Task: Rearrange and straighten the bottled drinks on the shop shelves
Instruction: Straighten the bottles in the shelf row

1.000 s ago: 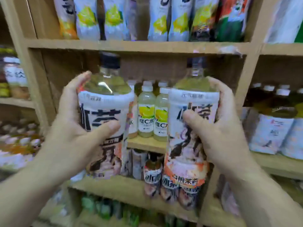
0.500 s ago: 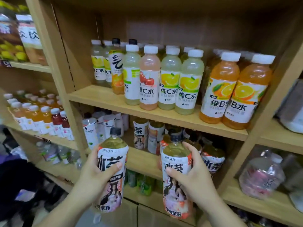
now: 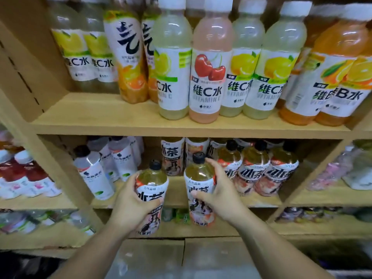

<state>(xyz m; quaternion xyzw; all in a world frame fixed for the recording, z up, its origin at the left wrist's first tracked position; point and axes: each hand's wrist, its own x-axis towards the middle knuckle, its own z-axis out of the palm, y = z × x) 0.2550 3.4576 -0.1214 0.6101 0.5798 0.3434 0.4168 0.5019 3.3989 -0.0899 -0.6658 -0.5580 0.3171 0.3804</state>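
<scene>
Black-capped amber tea bottle [image 3: 152, 190] is gripped upright by left hand [image 3: 130, 206], twin bottle [image 3: 199, 184] by right hand [image 3: 221, 198], fingers [image 3: 210, 165] wrapped round; wooden shelf [image 3: 175, 195] gap lies just beyond.

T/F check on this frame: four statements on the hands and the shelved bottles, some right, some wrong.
1. The left hand grips the left tea bottle, and the right hand grips the right tea bottle. True.
2. Both held bottles have white caps. False: the left cap and the right cap are black.
3. The cherry bottle on the upper shelf lies on its side. False: it stands upright among the pale lemon bottles.
4. Orange drinks stand at the upper shelf's right end. True.
</scene>
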